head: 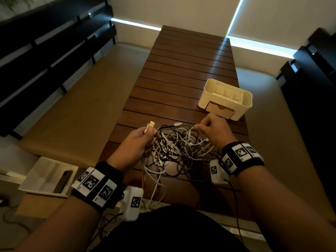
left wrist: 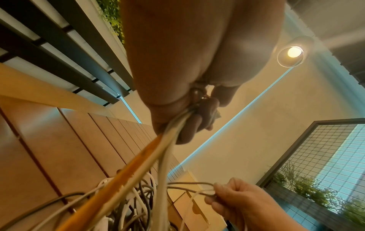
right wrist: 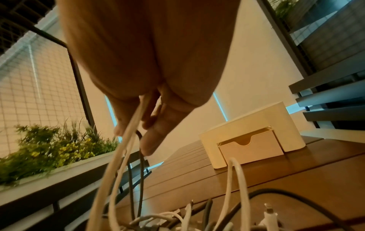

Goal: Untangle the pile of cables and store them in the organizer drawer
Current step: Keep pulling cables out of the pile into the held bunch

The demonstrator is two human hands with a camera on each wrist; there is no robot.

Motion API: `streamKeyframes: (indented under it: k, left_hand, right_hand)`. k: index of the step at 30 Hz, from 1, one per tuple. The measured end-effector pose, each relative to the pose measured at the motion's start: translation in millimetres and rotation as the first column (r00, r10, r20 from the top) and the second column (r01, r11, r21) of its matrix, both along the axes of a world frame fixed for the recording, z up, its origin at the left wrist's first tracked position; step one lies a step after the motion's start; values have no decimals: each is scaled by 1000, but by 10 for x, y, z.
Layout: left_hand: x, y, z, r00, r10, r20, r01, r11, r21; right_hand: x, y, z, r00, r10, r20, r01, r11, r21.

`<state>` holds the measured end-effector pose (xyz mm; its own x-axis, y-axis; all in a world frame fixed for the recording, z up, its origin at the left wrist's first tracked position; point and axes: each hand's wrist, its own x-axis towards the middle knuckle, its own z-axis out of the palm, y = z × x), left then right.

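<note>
A tangled pile of white, grey and dark cables (head: 174, 151) lies on the near end of the slatted wooden table (head: 185, 70). My left hand (head: 140, 140) grips a bunch of cable ends (left wrist: 177, 129), with a gold USB plug (head: 152, 124) sticking up above the thumb. To the right of the pile, my right hand (head: 209, 128) pinches white and grey cable strands (right wrist: 136, 125) and holds them lifted. The cream organizer (head: 226, 98) stands just beyond the right hand, its drawer (right wrist: 250, 148) pulled out slightly.
A white box (head: 47, 176) with a dark flat object in it sits on the floor at the lower left. Dark slatted benches flank the table. Several cable ends hang over the table's near edge (head: 154, 193). A planter with greenery (right wrist: 49, 153) stands off to one side.
</note>
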<state>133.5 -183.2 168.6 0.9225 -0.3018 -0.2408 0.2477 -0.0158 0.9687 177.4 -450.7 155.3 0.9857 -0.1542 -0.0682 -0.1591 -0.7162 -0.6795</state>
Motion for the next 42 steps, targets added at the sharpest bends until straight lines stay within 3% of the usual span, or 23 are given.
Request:
streamKeyframes:
  k: [2,5,10,11,13,15,17,20,22,25,27,28,30,32,35,38,42]
  left_hand:
    - [29,-38,-12,1000,-17,-5,18,1000,14]
    - [68,-94,-34,999,-36,-14,37,999,13]
    - [139,-142,-67,998,-56,-34,55,998,-9]
    - [152,-151,-70,998,-57,-40,56,998,-12]
    - [172,-173,-78,997,-59,-45,59,998,-12]
    - [181,-194,-83,997,-64,-46,64,998,-9]
    - [191,-204,-90,996,-72,-51,72,997,-8]
    - [200,-213,-100,995,-81,-54,80,997,-12]
    - [206,-215,-105,995,-81,-50,80,997,-15]
    - [201,-215,-101,996,-78,-50,77,997,-23]
    - [193,-204,-96,996,-76,-51,75,997,-23]
    - [190,-200,-90,996,-75,-53,74,997,-20]
    - [183,-195,-74,996,-74,-52,74,997,-9]
    - [173,-182,-57,997,-69,-44,70,998,3]
    - [148,-148,-36,998,-55,-34,56,998,18]
    - [128,-128,-22,998,-40,-43,40,999,20]
    - [104,-104,-11,998,-36,-42,37,999,17]
  right_hand:
    - [1,-14,51,995,-87,43,74,967,243]
    - [-17,-32,152,980,-200,7,155,782,603]
    - [-70,-162,195,986,-161,-52,143,626,767]
    - [-83,-199,186,991,-97,-89,131,657,743]
    - [-114,-247,148,967,101,-233,59,803,593]
    - [-139,-247,51,866,237,-440,-70,929,363]
    - [-143,-223,-87,795,236,-559,-180,971,155]
    - [-128,-197,-203,805,215,-553,-279,960,-35]
    - [-147,-190,-198,807,226,-546,-305,951,-56]
    - [-147,-222,-215,840,212,-500,-251,968,-13]
    - [-121,-226,-251,884,148,-443,-203,976,-80]
    - [-107,-229,-280,908,122,-401,-222,951,-213]
    - [-100,-209,-344,935,146,-322,-307,786,-537]
    - [-111,-158,-419,936,215,-280,-350,659,-666]
    - [-109,-76,-499,933,270,-240,-361,695,-622]
    - [-86,-9,-508,929,273,-249,-363,795,-485]
    - [-47,5,-513,955,181,-235,-232,950,-209]
